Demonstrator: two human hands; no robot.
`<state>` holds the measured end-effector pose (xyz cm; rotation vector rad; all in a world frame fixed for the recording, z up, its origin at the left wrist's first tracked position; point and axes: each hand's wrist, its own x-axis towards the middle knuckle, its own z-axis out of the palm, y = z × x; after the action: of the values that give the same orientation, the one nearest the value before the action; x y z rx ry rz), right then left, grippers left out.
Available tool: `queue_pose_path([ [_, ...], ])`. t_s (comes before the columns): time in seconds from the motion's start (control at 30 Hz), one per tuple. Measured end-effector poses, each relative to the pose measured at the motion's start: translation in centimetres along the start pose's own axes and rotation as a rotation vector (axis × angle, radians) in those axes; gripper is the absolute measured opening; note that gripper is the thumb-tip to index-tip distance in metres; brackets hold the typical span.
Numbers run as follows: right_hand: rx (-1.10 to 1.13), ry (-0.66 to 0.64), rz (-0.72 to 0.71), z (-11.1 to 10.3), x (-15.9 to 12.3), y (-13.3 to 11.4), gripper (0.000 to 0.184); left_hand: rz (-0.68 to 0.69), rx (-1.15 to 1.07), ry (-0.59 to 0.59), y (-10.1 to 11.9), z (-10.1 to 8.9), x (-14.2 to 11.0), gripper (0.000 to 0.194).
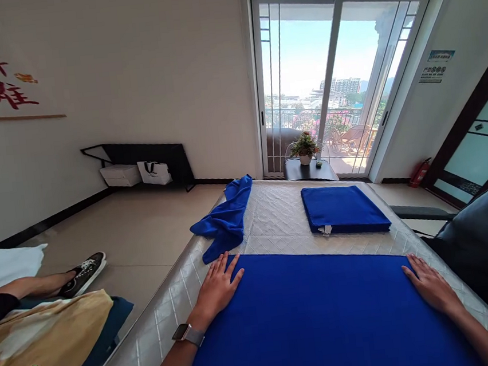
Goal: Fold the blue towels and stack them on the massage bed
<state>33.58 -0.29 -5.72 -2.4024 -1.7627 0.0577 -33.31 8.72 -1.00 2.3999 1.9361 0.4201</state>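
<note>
A blue cloth (pixel 325 313) lies spread flat on the white quilted mattress (pixel 272 209). On its far left corner rests my left hand (pixel 219 283), palm down with the fingers apart. My right hand (pixel 430 283) lies flat at the far right corner, fingers stretched out. Beyond my left hand is a crumpled blue cloth (pixel 228 219) at the mattress's left edge. A neatly folded stack of blue cloth (pixel 343 208), with a white tag at its near edge, sits farther off to the right. The near end of the spread cloth runs out of view.
A person's leg and black shoe (pixel 84 274) stretch out at the left, by a yellow patterned cloth (pixel 48 345). A black chair (pixel 487 246) stands close on the right. Past the mattress are a small dark table (pixel 307 171) with a potted plant and a sliding glass door (pixel 303 85).
</note>
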Motion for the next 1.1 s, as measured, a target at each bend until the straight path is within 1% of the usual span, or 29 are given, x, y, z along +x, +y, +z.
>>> queue_pose_path([
  [0.23,0.006,-0.024,0.019,-0.1,0.0,-0.1,0.086,0.025,0.005,0.009,-0.6,0.5,0.0,0.066],
  [0.4,-0.009,-0.026,0.016,-0.8,-0.1,-0.8,0.085,0.015,0.041,0.007,-0.2,0.3,0.0,0.065],
  [0.53,-0.022,-0.018,0.027,-1.2,-0.3,-1.4,0.082,0.048,0.105,0.018,0.4,-1.1,0.2,0.064],
  [0.6,-0.024,-0.018,0.029,-1.4,-0.4,-1.7,0.080,0.087,0.141,0.031,1.6,-2.2,0.4,0.063],
  [0.63,-0.025,-0.022,0.032,-1.6,-0.4,-1.9,0.079,0.105,0.153,0.041,2.7,-2.9,0.5,0.063],
  [0.67,-0.027,-0.034,0.036,-1.7,-0.4,-2.1,0.078,0.119,0.159,0.053,4.3,-3.6,0.4,0.063],
  [0.7,-0.029,-0.052,0.043,-1.9,-0.3,-2.2,0.078,0.136,0.154,0.065,6.4,-4.2,0.2,0.062],
  [0.73,-0.028,-0.073,0.048,-2.1,-0.1,-2.2,0.077,0.161,0.133,0.074,9.0,-4.8,-0.1,0.060],
  [0.77,-0.024,-0.094,0.049,-2.4,0.1,-2.2,0.076,0.192,0.109,0.078,12.2,-5.1,-0.7,0.059],
  [0.83,-0.005,-0.128,0.038,-3.1,0.9,-1.8,0.072,0.366,-0.014,0.024,19.7,-5.0,-2.3,0.049],
  [0.87,0.009,-0.135,0.030,-3.6,1.4,-1.5,0.070,0.477,-0.072,-0.040,23.9,-4.5,-3.3,0.043],
  [0.93,0.032,-0.133,0.028,-4.5,2.4,-0.6,0.063,0.703,-0.132,-0.130,32.5,-2.6,-5.4,0.033],
  [0.97,0.041,-0.127,0.034,-5.0,2.9,-0.2,0.060,0.820,-0.154,-0.169,36.6,-1.3,-6.4,0.032],
  [1.0,0.050,-0.119,0.041,-5.4,3.3,0.3,0.058,0.916,-0.172,-0.189,40.5,0.1,-7.2,0.036],
  [1.07,0.067,-0.102,0.057,-6.1,4.0,0.9,0.052,1.016,-0.181,-0.219,47.2,2.8,-8.6,0.048],
  [1.1,0.078,-0.096,0.064,-6.3,4.2,1.1,0.049,1.043,-0.179,-0.234,49.9,3.9,-9.1,0.049],
])
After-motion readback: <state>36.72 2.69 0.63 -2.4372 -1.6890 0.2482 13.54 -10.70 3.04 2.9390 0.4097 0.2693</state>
